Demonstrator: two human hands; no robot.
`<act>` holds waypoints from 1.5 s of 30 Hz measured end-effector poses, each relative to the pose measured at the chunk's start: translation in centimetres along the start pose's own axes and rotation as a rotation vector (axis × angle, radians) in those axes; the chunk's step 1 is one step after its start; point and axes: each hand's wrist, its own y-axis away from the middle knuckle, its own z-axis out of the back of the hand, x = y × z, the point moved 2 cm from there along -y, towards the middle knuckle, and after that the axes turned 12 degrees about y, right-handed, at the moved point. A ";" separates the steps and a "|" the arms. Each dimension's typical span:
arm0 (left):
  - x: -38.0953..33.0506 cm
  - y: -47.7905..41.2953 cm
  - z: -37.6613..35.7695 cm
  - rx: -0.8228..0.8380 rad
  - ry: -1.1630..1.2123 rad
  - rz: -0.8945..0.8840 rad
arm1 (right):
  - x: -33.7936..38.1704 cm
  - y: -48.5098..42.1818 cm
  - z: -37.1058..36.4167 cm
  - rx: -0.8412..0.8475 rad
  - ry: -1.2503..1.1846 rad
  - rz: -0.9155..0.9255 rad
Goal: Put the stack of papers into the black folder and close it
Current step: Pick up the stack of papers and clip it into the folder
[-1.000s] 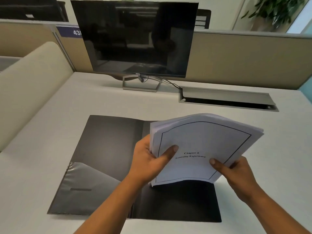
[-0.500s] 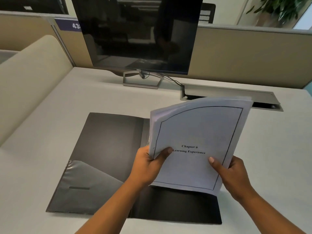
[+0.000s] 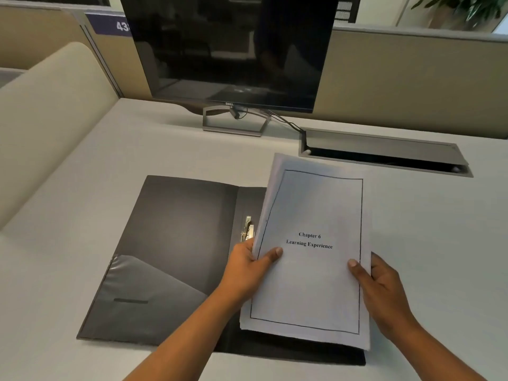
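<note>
The black folder (image 3: 176, 243) lies open and flat on the desk, with a pocket on its left flap and a metal clip (image 3: 248, 228) at the spine. A white stack of papers (image 3: 313, 215), its cover reading "Chapter 6 Learning Experience", is held just over the folder's right half and hides most of it. My left hand (image 3: 247, 266) grips the stack's left edge, thumb on top. My right hand (image 3: 376, 284) grips its right edge, thumb on the page.
A dark monitor (image 3: 233, 50) on a stand (image 3: 236, 123) is at the back of the white desk (image 3: 439, 243). An open cable tray (image 3: 384, 154) is sunk into the desk behind the papers. Beige partitions (image 3: 412, 83) wall in the back and left.
The stack has turned from a tilted, bowed hold to upright and nearly flat, and has come down lower over the folder's right half. Both hands kept their grip.
</note>
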 end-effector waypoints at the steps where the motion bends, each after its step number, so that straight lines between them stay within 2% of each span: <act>1: 0.1 -0.2 0.1 -0.013 -0.055 -0.005 | -0.2 -0.1 0.1 -0.004 -0.001 -0.021; 3: 0.2 -0.3 0.6 -0.050 -0.147 -0.031 | -0.8 -0.4 0.1 -0.029 -0.001 -0.075; 7: 0.7 -0.7 2.6 -0.328 -0.240 -0.119 | -1.9 -0.9 0.2 -0.036 -0.015 -0.191; 10: 1.1 -0.6 4.0 -0.425 -0.262 -0.145 | -2.2 -1.2 0.2 -0.035 0.010 -0.211; 35: 2.9 -0.6 6.1 -0.398 -0.335 -0.081 | -2.7 -3.2 -2.8 0.103 0.089 -0.263; 39: 3.1 -0.5 5.6 -0.389 -0.395 -0.118 | -2.9 -4.0 -2.4 0.107 0.360 -0.254; 42: 3.4 -0.2 5.2 -0.399 -0.440 -0.141 | -2.7 -4.5 -1.3 -0.025 0.606 -0.226; 45: 3.5 0.8 4.9 -0.404 -0.556 -0.212 | -2.6 -5.1 -0.3 -0.099 0.642 -0.217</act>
